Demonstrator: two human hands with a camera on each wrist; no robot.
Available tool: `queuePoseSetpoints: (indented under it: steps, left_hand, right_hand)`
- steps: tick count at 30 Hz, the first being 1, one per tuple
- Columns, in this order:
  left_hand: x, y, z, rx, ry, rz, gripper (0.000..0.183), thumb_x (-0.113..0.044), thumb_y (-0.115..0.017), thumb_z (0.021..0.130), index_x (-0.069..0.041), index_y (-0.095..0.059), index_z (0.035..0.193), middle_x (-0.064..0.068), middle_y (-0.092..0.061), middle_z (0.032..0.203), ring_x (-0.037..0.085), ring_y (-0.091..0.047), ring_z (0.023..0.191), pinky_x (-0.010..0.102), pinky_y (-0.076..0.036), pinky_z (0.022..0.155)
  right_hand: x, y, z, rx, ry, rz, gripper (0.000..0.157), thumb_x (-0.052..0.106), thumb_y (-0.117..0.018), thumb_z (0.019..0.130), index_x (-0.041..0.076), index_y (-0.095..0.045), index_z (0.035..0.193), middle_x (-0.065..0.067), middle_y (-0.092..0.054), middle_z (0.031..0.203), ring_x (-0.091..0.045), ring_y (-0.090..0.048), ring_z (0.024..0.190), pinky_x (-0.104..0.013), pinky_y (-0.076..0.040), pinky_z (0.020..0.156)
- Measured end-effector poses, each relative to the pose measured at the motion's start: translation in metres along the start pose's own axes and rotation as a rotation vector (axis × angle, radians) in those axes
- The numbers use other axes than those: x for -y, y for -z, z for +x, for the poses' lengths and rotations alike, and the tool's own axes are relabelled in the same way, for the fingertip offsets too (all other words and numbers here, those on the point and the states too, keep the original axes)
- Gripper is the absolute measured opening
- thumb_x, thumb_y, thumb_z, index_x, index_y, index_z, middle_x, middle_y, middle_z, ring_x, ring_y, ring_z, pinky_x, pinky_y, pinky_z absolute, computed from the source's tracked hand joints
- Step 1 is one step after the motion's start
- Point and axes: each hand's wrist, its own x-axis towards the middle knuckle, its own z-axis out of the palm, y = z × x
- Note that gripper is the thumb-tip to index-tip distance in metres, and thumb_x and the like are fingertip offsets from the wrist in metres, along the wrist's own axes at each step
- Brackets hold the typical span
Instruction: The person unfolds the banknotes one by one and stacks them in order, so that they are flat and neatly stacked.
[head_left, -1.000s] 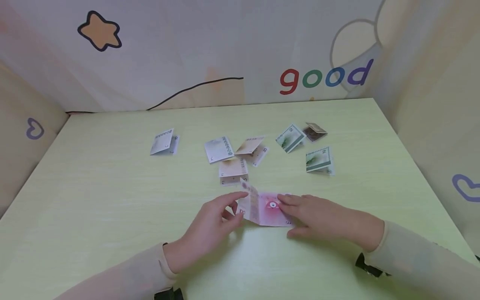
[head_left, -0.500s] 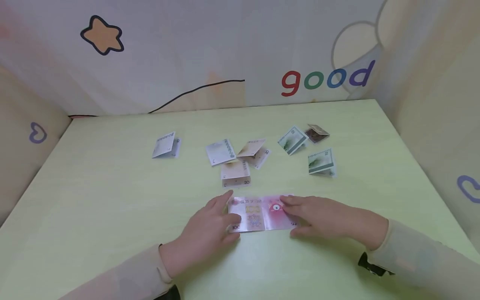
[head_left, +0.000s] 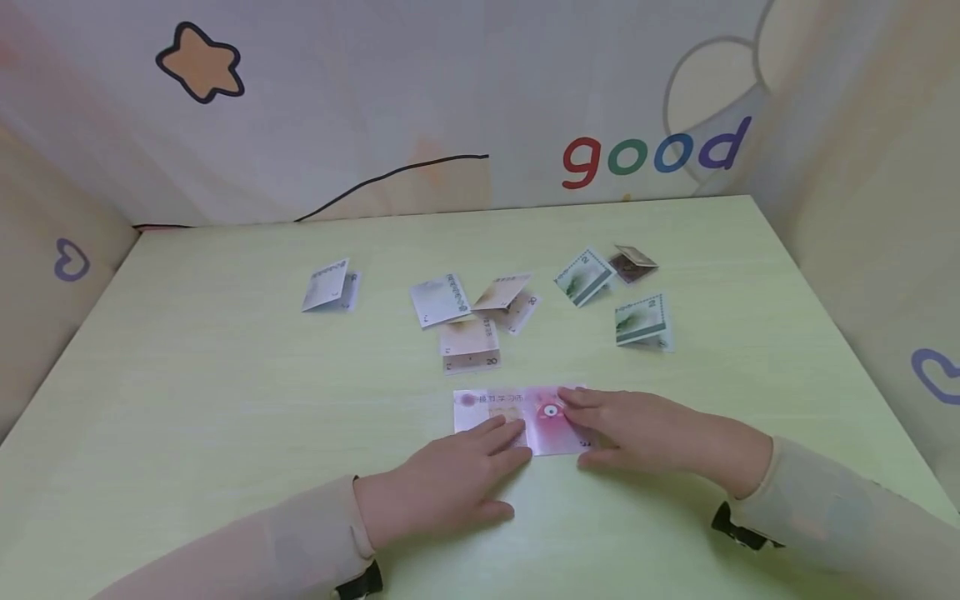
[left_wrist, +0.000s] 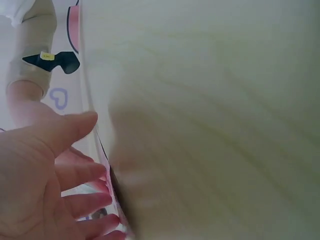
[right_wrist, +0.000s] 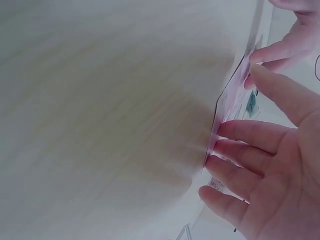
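Note:
A pink play banknote [head_left: 542,437] lies unfolded on the table in the head view, with a crease down its middle. My left hand [head_left: 457,475] rests its extended fingers across the note's left half, covering much of it. On the right half, the fingertips of my right hand [head_left: 645,429] press the note down near its right end. In the left wrist view the left hand [left_wrist: 60,180] shows spread fingers along the note's edge. The right hand [right_wrist: 280,160] touches the pink paper with straight fingertips in the right wrist view.
Folded play notes stand behind: a pale one [head_left: 327,286] at the left, another pale one [head_left: 438,301] and beige ones [head_left: 469,339] at centre, green ones [head_left: 642,318] and a brown one [head_left: 634,264] at the right. A printed curtain [head_left: 360,100] hangs behind the table.
The note's left half has gone from standing up at the fold to lying down. My left hand has moved from its left edge onto its face. The right hand has stayed on the note.

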Motion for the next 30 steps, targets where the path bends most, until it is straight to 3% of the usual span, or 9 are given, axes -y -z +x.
queuePoseSetpoints:
  steps: [5,14,22,30]
  left_hand:
    - [-0.003,0.001,0.002,0.035,-0.049,0.063,0.063,-0.049,-0.054,0.090,-0.015,-0.041,0.142,0.009,-0.028,0.150,0.034,-0.028,0.135,0.036,-0.030,0.106]
    - [-0.005,0.003,0.002,0.055,-0.052,0.150,0.066,-0.054,-0.049,0.091,-0.016,-0.039,0.143,0.007,-0.030,0.150,0.032,-0.030,0.134,0.035,-0.032,0.105]
    - [-0.005,0.004,0.003,0.076,-0.037,0.166,0.068,-0.054,-0.049,0.090,-0.013,-0.038,0.143,0.005,-0.028,0.150,0.030,-0.029,0.135,0.033,-0.032,0.105]
    - [-0.003,0.003,0.005,0.086,-0.051,0.170,0.068,-0.055,-0.047,0.091,-0.014,-0.038,0.143,0.005,-0.026,0.151,0.030,-0.028,0.135,0.033,-0.032,0.105]
  right_hand:
    - [0.001,0.001,0.000,-0.004,0.002,-0.008,0.063,0.036,-0.065,0.087,0.000,-0.046,0.135,-0.013,-0.036,0.145,-0.032,-0.039,0.129,-0.048,-0.038,0.098]
    - [0.005,0.000,0.004,-0.024,0.020,-0.074,0.062,0.036,-0.065,0.087,-0.001,-0.048,0.134,-0.015,-0.039,0.143,-0.031,-0.039,0.129,-0.046,-0.036,0.100]
    - [0.009,-0.006,0.017,-0.029,0.082,-0.071,0.062,0.031,-0.064,0.088,0.000,-0.043,0.137,-0.012,-0.036,0.146,-0.028,-0.034,0.132,-0.044,-0.032,0.104]
    - [0.013,-0.004,0.024,0.014,0.059,-0.117,0.064,0.031,-0.065,0.087,0.004,-0.040,0.140,-0.007,-0.034,0.148,-0.030,-0.036,0.130,-0.044,-0.035,0.102]
